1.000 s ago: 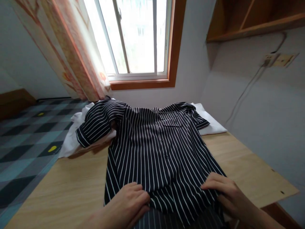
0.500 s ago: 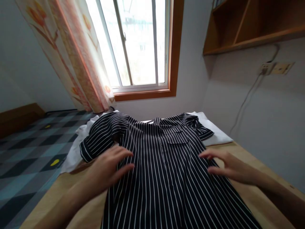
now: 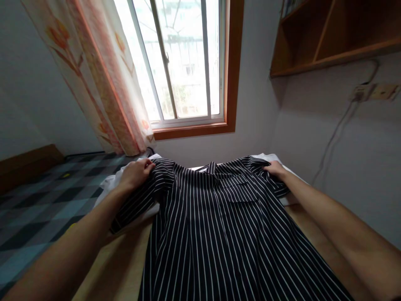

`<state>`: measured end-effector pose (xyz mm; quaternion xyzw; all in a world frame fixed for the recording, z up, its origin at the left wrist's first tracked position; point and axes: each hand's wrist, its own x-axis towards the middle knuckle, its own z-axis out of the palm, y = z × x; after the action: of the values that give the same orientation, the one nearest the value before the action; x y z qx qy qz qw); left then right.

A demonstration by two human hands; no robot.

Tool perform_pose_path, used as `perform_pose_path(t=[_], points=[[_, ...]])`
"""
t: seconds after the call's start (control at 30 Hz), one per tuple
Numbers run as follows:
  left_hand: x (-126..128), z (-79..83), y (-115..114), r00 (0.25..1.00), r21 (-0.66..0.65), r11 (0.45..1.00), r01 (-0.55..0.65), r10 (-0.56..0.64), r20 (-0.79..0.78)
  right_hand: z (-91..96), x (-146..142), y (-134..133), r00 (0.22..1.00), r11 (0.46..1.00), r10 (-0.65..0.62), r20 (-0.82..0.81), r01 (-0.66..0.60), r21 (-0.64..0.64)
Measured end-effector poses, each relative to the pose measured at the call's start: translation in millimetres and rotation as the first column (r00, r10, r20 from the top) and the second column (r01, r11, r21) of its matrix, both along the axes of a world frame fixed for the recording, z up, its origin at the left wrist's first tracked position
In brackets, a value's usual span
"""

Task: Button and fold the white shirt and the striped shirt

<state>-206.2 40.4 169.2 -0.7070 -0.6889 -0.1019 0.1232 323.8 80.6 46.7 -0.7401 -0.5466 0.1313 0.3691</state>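
Note:
A black shirt with white stripes (image 3: 206, 225) lies spread out front side up, its collar at the far end and a pocket on the right of its chest. At the far left, my left hand (image 3: 138, 172) is closed on the shirt's left sleeve near the shoulder. My right hand (image 3: 275, 169) pinches the sleeve on the other side, close to the shoulder. Beneath the shirt's upper part, a white garment or cloth (image 3: 108, 184) shows at both sides. The shirt's lower end runs out of view.
The shirt rests on a wooden table (image 3: 125, 251). To the left is a bed with a checked cover (image 3: 28, 221). A window (image 3: 188, 75) with a flowered curtain (image 3: 94, 71) is behind. On the right wall are a wooden shelf (image 3: 316, 62) and a socket with a cord (image 3: 361, 93).
Both hands have reached forward from above the shirt's middle to its sleeves. Their fingers, apart before, have closed on the fabric. The view has shifted slightly.

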Motion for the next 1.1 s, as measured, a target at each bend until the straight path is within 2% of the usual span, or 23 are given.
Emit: perform_pose_path(t=[0.1,0.17,0.23,0.3,0.33,0.37,0.4,0.43,0.47,0.53,0.6,0.67,0.77,0.83,0.93,1.03,1.1], points=[[-10.2,20.5,-0.3,0.99,0.184,0.975,-0.127,0.134,-0.03,17.3,19.0,-4.9,0.991,0.988,-0.129,0.042,0.125,0.091],[-27.1,31.8,0.3,0.967,0.269,0.937,-0.225,0.249,-0.061,28.8,38.0,-15.8,0.968,0.966,-0.206,0.144,0.178,0.188],[-46.3,36.0,2.2,0.939,0.202,0.93,-0.308,0.331,-0.089,34.3,59.0,-29.9,0.939,0.979,-0.158,0.305,0.109,0.173],[-60.3,34.0,3.6,0.944,-0.023,0.955,-0.294,0.287,-0.165,33.3,79.1,-42.2,0.898,0.995,0.09,0.431,-0.068,-0.067],[-63.5,32.0,3.6,0.948,-0.13,0.953,-0.272,0.242,-0.206,31.7,87.8,-45.8,0.866,0.962,0.234,0.442,-0.142,-0.232],[-63.3,30.2,2.8,0.949,-0.193,0.95,-0.246,0.196,-0.245,30.3,94.6,-47.1,0.833,0.904,0.354,0.425,-0.19,-0.382],[-59.5,29.1,1.3,0.946,-0.195,0.954,-0.226,0.167,-0.278,29.9,98.9,-45.6,0.809,0.848,0.428,0.402,-0.206,-0.489],[-52.2,29.2,-0.5,0.939,-0.137,0.967,-0.215,0.166,-0.301,30.9,99.9,-41.3,0.799,0.819,0.454,0.394,-0.2,-0.538],[-41.5,30.3,-2.3,0.934,-0.048,0.979,-0.196,0.172,-0.313,33.4,96.7,-34.4,0.801,0.825,0.442,0.404,-0.186,-0.534],[-12.0,34.6,-3.2,0.937,0.122,0.988,-0.091,0.127,-0.327,41.0,76.7,-14.3,0.818,0.891,0.371,0.44,-0.179,-0.418],[23.5,38.1,3.1,0.938,0.194,0.979,0.062,0.009,-0.346,47.5,39.9,9.7,0.833,0.938,0.316,0.453,-0.202,-0.282],[58.5,36.6,18.5,0.939,0.164,0.972,0.166,-0.105,-0.328,47.2,-6.5,32.9,0.816,0.936,0.34,0.468,-0.247,-0.251],[96.9,21.1,52.7,0.95,-0.014,0.988,0.155,-0.153,-0.273,31.0,-71.2,59.3,0.77,0.889,0.446,0.456,-0.323,-0.324],[109.2,4.2,74.6,0.939,-0.181,0.977,0.114,-0.166,-0.303,14.3,-99.7,70.0,0.759,0.852,0.495,0.424,-0.329,-0.407],[111.1,-22.4,95.8,0.919,-0.377,0.924,0.058,-0.197,-0.342,-5.9,-116.9,77.1,0.756,0.825,0.52,0.398,-0.325,-0.462],[104.9,-39.4,104.2,0.911,-0.496,0.867,0.037,-0.233,-0.34,-9.7,-113.1,78.0,0.761,0.83,0.517,0.393,-0.332,-0.449],[101.5,-42.4,106.9,0.905,-0.516,0.855,0.05,-0.257,-0.338,-3.7,-105.9,78.1,0.775,0.861,0.477,0.414,-0.317,-0.399]])
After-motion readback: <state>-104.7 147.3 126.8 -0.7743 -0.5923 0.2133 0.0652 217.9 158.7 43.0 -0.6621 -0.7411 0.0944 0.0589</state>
